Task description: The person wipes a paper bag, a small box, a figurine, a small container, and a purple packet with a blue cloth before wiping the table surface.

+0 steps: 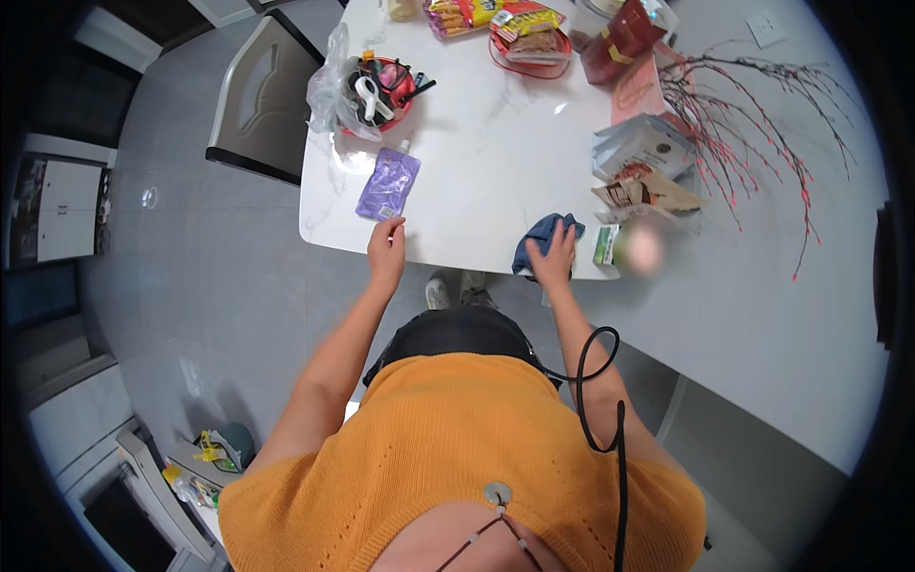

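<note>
Left hand [386, 240] curls shut beside purple pouch [389, 183], right hand [555, 255] lies splayed on blue cloth [526, 250], red basket [543, 73] holding snacks [536, 44].

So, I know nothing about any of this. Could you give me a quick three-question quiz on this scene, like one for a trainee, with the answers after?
1. What lies under the fingers of the right hand?
2. True or false: the chair stands left of the table.
3. Fill in the blank: on the tabletop, the thing nearest the left hand is a purple ____.

Key:
1. A blue cloth.
2. True.
3. Pouch.
</note>
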A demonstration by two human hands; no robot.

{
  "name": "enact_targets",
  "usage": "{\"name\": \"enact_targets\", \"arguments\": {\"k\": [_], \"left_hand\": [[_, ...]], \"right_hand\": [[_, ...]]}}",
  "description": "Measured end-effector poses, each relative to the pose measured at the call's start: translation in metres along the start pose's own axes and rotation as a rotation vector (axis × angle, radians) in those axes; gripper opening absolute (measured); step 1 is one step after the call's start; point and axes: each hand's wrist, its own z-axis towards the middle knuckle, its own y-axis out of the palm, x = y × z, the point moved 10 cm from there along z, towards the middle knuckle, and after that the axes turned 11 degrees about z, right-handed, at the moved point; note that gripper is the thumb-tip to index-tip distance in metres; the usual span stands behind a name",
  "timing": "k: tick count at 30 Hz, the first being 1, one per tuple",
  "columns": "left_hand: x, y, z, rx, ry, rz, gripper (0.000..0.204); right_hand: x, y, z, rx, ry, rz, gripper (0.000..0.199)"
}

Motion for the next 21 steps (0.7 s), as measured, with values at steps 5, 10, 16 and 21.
{"name": "enact_targets", "arguments": {"k": [5, 10, 16, 21], "left_hand": [[0.009, -0.043, 0.019, 0.205, 0.034, 0.201, 0.03], [-0.039, -0.048, 0.053, 0.26, -0.158, 0.389, 0.049], [-0.049, -0.029, 0.067, 0.107, -0.283, 0.49, 0.037], [-0.06, -0.02, 0.065, 0.068, -0.421, 0.258, 0.022]], "right_hand": [[-0.13, 0.064, -0.01, -0.372, -0.373, -0.101, 0.075], [-0.19, 0.084, -0.019, -0.67, -0.709, 0.265, 0.064], [-0.132, 0.018, 0.076, -0.189, -0.338, 0.43, 0.05], [-0.073, -0.031, 0.159, 0.257, -0.203, 0.362, 0.053]]}}
